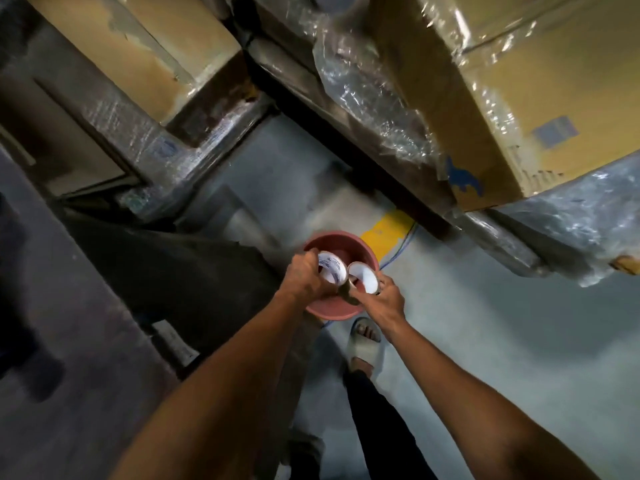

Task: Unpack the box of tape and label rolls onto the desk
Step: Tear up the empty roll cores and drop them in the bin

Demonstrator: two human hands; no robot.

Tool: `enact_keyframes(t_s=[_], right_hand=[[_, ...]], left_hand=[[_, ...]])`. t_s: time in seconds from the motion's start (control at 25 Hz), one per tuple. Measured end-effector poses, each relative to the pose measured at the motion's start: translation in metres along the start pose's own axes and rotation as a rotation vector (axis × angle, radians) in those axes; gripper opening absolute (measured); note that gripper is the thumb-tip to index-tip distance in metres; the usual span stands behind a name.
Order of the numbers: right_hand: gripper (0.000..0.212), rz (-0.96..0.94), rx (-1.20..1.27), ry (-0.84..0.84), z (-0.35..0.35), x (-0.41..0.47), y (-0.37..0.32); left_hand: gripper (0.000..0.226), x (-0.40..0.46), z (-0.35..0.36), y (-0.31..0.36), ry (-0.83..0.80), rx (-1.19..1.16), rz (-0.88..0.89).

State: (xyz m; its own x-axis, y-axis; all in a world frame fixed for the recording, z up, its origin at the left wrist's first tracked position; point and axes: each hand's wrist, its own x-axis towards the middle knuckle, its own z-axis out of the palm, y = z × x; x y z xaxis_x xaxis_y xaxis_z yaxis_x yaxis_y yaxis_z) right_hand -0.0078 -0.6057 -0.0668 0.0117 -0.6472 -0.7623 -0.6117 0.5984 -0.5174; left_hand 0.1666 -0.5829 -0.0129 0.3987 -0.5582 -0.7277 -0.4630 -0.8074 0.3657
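My left hand grips a tape roll with a white printed core, held above a red plastic bucket on the floor. My right hand holds a second tape roll, its white core facing up, right beside the first. The two rolls nearly touch over the bucket's opening. The inside of the bucket is mostly hidden by my hands and the rolls.
Large cardboard boxes wrapped in clear film stack at the upper right, and another box at the upper left. A dark surface runs along the left. My sandalled foot stands on the grey floor beside a yellow line.
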Motion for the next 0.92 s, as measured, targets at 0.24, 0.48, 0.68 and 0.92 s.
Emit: enact_keyframes(t_s=[0.24,0.48,0.68,0.92], right_hand=[[0.075,0.182,0.179,-0.046,0.028,0.048,0.034],[0.03,0.175,0.201,-0.066,0.019,0.016,0.012],[0.018,0.091,0.173,-0.094,0.001,-0.02,-0.029],[0.018,-0.098,0.173,-0.092,-0.006,-0.087,-0.087]], left_hand=[[0.068,0.023,0.028,-0.02,-0.013,-0.084,-0.096],[0.074,0.002,0.017,-0.018,-0.098,-0.075,-0.171],[0.062,-0.023,-0.009,-0.011,-0.124,-0.08,-0.094],[0.03,-0.114,-0.071,0.022,0.017,-0.199,0.041]])
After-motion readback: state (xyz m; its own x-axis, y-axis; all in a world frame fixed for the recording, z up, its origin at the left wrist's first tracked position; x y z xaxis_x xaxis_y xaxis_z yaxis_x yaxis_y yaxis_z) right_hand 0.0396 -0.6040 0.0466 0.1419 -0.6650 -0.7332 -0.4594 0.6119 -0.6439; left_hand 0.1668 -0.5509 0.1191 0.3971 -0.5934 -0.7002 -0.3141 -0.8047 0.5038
